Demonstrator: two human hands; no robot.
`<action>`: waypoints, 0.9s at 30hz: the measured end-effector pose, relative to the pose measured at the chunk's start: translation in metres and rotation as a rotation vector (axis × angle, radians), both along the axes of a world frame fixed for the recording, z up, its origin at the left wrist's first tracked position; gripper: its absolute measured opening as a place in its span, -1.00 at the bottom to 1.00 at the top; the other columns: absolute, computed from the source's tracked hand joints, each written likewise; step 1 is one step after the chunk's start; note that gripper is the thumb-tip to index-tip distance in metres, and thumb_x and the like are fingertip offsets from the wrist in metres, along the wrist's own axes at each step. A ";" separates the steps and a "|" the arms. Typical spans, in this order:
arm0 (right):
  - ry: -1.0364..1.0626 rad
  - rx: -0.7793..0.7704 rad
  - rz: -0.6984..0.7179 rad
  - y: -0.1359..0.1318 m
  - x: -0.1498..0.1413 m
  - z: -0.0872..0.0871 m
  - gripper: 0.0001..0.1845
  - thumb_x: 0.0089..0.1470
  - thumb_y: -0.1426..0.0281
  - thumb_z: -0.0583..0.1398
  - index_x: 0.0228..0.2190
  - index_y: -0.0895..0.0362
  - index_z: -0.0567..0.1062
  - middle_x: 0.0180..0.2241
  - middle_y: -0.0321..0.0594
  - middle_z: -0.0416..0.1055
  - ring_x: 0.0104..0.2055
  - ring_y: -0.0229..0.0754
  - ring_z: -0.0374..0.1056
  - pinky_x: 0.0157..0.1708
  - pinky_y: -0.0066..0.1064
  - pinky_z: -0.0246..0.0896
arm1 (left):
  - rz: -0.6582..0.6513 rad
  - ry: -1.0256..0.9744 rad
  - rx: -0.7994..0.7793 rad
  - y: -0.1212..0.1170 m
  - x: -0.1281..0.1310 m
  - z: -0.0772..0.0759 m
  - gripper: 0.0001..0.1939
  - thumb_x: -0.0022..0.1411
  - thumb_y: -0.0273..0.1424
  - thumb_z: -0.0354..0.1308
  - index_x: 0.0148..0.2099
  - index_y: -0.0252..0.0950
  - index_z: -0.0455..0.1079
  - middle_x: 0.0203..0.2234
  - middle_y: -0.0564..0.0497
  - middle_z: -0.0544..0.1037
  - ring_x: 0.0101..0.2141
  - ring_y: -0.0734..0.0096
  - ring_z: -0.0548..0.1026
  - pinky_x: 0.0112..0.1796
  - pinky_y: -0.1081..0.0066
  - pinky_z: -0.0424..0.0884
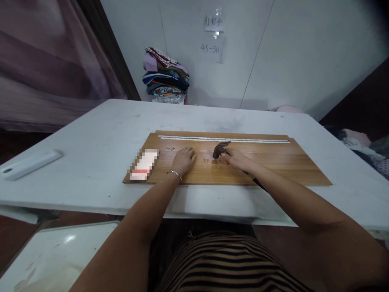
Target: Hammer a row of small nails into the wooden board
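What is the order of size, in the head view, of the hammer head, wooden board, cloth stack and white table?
Largest: white table
wooden board
cloth stack
Smallest: hammer head

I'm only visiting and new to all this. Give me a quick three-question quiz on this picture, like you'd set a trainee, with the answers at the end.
1. Which hand grips the hammer?
A) left
B) right
C) both

2. True or false: a bracelet circles the person's left wrist.

3. Fill in: on the wooden board, the silvery nails lie between the pixelated patch and the person's ____ hand.

Key:
1. B: the right hand holds it, close to the hammer's head.
2. True.
3. Left: the left hand is the nearer one to those nails.
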State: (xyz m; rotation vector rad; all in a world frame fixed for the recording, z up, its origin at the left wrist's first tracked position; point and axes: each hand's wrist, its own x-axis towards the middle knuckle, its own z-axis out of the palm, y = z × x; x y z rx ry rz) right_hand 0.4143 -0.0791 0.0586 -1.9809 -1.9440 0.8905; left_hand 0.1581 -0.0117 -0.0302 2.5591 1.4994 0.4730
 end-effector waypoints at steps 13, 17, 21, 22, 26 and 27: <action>0.045 0.018 0.040 -0.001 0.002 -0.002 -0.73 0.43 0.31 0.07 -0.15 0.16 0.54 -0.38 -0.15 0.55 -0.38 -0.18 0.38 -0.33 -0.43 0.23 | 0.004 -0.001 -0.009 -0.001 0.000 0.002 -0.85 0.43 -0.41 0.05 -0.20 -0.21 0.44 -0.06 -0.18 0.62 0.03 0.09 0.53 0.12 0.16 0.41; 0.031 -0.001 0.023 -0.001 0.001 -0.001 -0.73 0.43 0.32 0.07 -0.18 0.18 0.54 -0.32 -0.09 0.57 -0.35 -0.16 0.40 -0.30 -0.41 0.22 | 0.006 0.004 -0.005 0.000 0.000 -0.001 -0.85 0.44 -0.41 0.04 -0.18 -0.21 0.44 -0.03 -0.18 0.62 0.05 0.09 0.52 0.14 0.15 0.40; -0.001 -0.015 0.023 -0.001 -0.001 0.000 -0.75 0.43 0.34 0.10 -0.15 0.19 0.55 -0.28 -0.06 0.59 -0.29 -0.13 0.44 -0.24 -0.42 0.23 | 0.004 0.004 -0.001 0.002 0.000 -0.003 -0.85 0.45 -0.41 0.06 -0.18 -0.22 0.44 -0.04 -0.17 0.62 0.04 0.12 0.52 0.14 0.17 0.39; -0.001 -0.010 0.022 -0.001 -0.001 -0.001 -0.75 0.43 0.33 0.10 -0.15 0.19 0.55 -0.28 -0.07 0.59 -0.29 -0.13 0.45 -0.23 -0.41 0.24 | 0.005 0.008 -0.002 0.002 0.000 -0.003 -0.85 0.45 -0.41 0.06 -0.17 -0.22 0.45 -0.04 -0.17 0.62 0.04 0.13 0.52 0.14 0.18 0.39; 0.027 0.006 0.024 -0.002 0.003 -0.006 -0.73 0.42 0.31 0.10 -0.16 0.16 0.56 -0.35 -0.12 0.57 -0.36 -0.15 0.43 -0.28 -0.40 0.25 | 0.023 0.022 -0.008 -0.001 0.001 -0.001 -0.84 0.46 -0.41 0.07 -0.15 -0.26 0.48 -0.04 -0.19 0.62 0.06 0.12 0.52 0.15 0.19 0.39; 0.030 0.012 0.019 -0.002 0.005 -0.009 -0.73 0.42 0.31 0.10 -0.17 0.15 0.56 -0.38 -0.14 0.55 -0.39 -0.15 0.41 -0.30 -0.40 0.25 | 0.028 0.022 -0.008 -0.003 0.001 0.000 -0.83 0.46 -0.41 0.07 -0.15 -0.27 0.49 -0.03 -0.19 0.62 0.05 0.12 0.53 0.13 0.19 0.40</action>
